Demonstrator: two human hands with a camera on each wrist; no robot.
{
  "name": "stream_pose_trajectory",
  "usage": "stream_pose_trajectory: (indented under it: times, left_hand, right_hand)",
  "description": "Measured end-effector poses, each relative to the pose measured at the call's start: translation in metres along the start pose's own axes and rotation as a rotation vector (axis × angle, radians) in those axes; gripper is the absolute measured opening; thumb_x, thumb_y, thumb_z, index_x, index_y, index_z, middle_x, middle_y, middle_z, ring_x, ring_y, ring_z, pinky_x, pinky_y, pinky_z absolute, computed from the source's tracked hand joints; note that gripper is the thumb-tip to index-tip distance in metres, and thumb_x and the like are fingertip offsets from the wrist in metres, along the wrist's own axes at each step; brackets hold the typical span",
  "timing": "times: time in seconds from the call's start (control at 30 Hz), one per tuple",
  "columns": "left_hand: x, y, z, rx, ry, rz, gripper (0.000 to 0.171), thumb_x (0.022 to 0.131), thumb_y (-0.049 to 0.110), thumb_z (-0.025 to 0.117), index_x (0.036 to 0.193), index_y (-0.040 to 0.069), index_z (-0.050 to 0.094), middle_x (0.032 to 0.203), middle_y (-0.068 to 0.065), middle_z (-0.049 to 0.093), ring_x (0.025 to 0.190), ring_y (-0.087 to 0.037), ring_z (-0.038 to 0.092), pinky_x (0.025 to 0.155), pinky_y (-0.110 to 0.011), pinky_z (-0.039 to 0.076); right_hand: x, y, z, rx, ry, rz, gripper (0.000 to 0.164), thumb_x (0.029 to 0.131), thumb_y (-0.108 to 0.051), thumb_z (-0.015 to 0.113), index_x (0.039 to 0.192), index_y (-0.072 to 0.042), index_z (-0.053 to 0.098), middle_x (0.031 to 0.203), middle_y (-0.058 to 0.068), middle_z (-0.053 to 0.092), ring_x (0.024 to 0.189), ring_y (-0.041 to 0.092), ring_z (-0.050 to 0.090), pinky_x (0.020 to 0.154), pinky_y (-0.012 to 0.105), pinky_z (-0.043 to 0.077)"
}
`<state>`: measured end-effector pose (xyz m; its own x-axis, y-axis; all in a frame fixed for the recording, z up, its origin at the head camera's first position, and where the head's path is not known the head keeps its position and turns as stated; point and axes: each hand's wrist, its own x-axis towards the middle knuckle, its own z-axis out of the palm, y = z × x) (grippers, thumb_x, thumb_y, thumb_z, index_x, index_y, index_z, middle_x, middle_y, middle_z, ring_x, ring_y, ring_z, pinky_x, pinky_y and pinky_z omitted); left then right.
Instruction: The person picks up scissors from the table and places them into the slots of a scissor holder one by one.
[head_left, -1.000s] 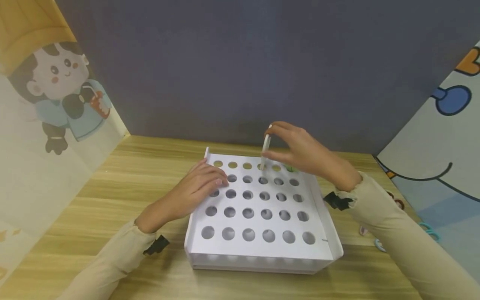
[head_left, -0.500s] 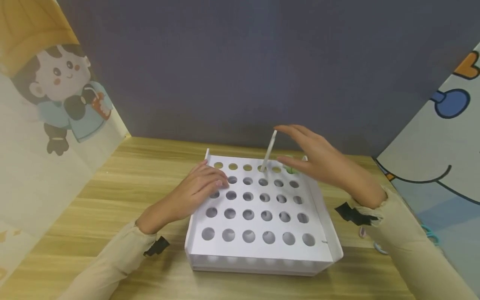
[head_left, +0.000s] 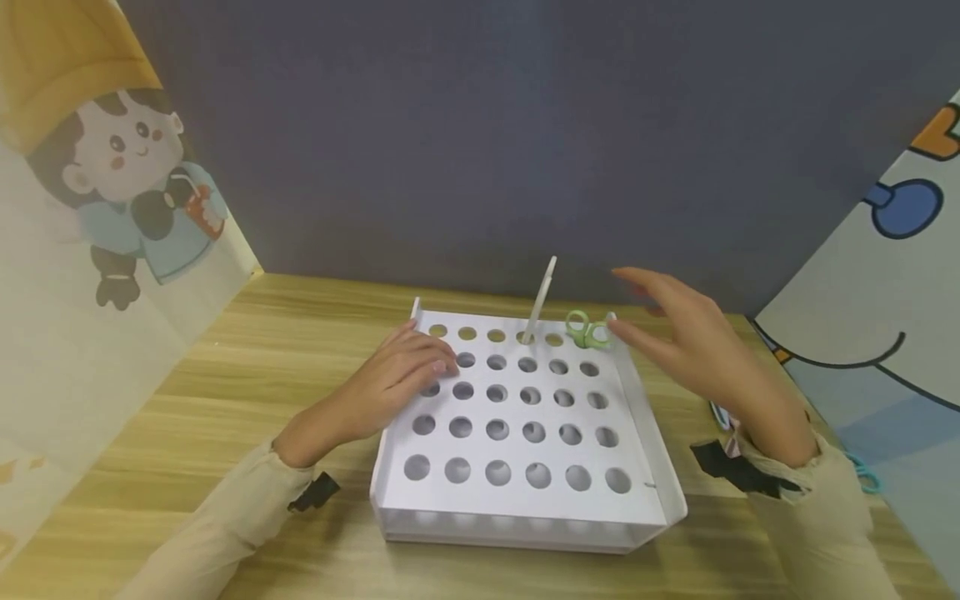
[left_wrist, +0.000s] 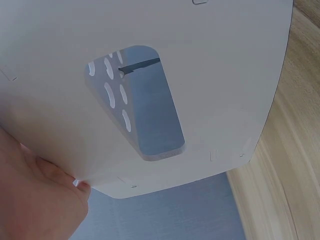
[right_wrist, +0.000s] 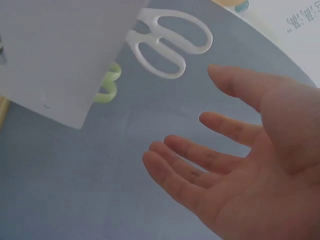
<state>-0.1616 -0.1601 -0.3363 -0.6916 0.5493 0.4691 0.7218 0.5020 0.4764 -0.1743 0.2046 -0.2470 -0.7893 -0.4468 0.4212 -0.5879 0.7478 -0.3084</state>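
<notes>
A white rack [head_left: 517, 496] with rows of round holes stands on the wood table. My left hand [head_left: 375, 383] rests over the rack's left edge, fingers on the top sheet; in the left wrist view this hand [left_wrist: 42, 190] lies against the side panel. White scissors [head_left: 538, 300] stand leaning in a back-row hole, handles up. Green scissors [head_left: 585, 331] sit in the back right corner hole, loops above the sheet. Right of them my right hand [head_left: 697, 342] hovers with fingers spread, holding nothing. Both white scissors [right_wrist: 170, 42] and green scissors [right_wrist: 107, 85] show in the right wrist view.
Teal scissors handles [head_left: 864, 473] lie on the table at the right, partly behind the right sleeve. Other items there are mostly hidden. A dark grey wall [head_left: 480, 150] stands behind, with decorated side walls left and right.
My right hand has let go of the white scissors and moved right, away from them. They stay leaning in the hole. The green scissors are uncovered. My left hand has stayed put.
</notes>
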Motion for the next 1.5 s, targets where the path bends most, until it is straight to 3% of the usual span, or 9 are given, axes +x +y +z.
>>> stream_pose_trajectory:
  times: [0.37, 0.7, 1.17, 1.33, 1.5]
  left_hand:
    - [0.0, 0.0, 0.001, -0.006, 0.011, 0.009, 0.026, 0.104, 0.016, 0.045, 0.108, 0.011, 0.07, 0.118, -0.002, 0.068, 0.123, -0.022, 0.055, 0.122, -0.052, 0.011]
    - [-0.006, 0.001, 0.003, -0.005, 0.008, 0.0, 0.026, 0.104, 0.015, 0.046, 0.109, 0.011, 0.071, 0.118, -0.002, 0.068, 0.124, -0.023, 0.055, 0.122, -0.052, 0.01]
    - [-0.004, -0.003, -0.001, 0.0, -0.003, 0.002, 0.026, 0.104, 0.015, 0.045, 0.11, 0.011, 0.07, 0.119, -0.005, 0.068, 0.124, -0.023, 0.054, 0.121, -0.053, 0.01]
    - [-0.002, -0.002, 0.0, -0.003, -0.002, 0.003, 0.027, 0.104, 0.014, 0.045, 0.11, 0.011, 0.07, 0.12, -0.005, 0.068, 0.124, -0.023, 0.054, 0.121, -0.054, 0.011]
    - [0.0, -0.001, 0.001, -0.004, -0.002, 0.006, 0.027, 0.104, 0.014, 0.045, 0.11, 0.01, 0.071, 0.12, -0.006, 0.068, 0.124, -0.024, 0.054, 0.121, -0.055, 0.011]
  right_hand:
    - [-0.018, 0.03, 0.009, 0.011, 0.06, 0.065, 0.056, 0.094, -0.022, 0.07, 0.143, -0.005, 0.049, 0.139, 0.021, 0.054, 0.12, 0.04, 0.054, 0.091, 0.057, 0.048]
    - [-0.023, 0.069, 0.025, -0.069, 0.028, 0.123, 0.052, 0.097, -0.023, 0.066, 0.139, 0.003, 0.049, 0.133, 0.031, 0.054, 0.111, 0.048, 0.055, 0.086, 0.064, 0.046]
    - [-0.024, 0.136, 0.053, -0.075, -0.005, 0.155, 0.046, 0.095, -0.015, 0.066, 0.128, 0.013, 0.053, 0.12, 0.038, 0.058, 0.108, 0.055, 0.055, 0.088, 0.067, 0.043]
    - [-0.031, 0.154, 0.058, -0.096, -0.043, 0.207, 0.048, 0.095, -0.017, 0.066, 0.129, 0.014, 0.052, 0.121, 0.039, 0.057, 0.11, 0.058, 0.053, 0.093, 0.067, 0.042]
    - [-0.041, 0.171, 0.061, -0.114, -0.135, 0.302, 0.053, 0.094, -0.016, 0.065, 0.132, 0.017, 0.047, 0.124, 0.042, 0.054, 0.113, 0.061, 0.048, 0.095, 0.068, 0.04]
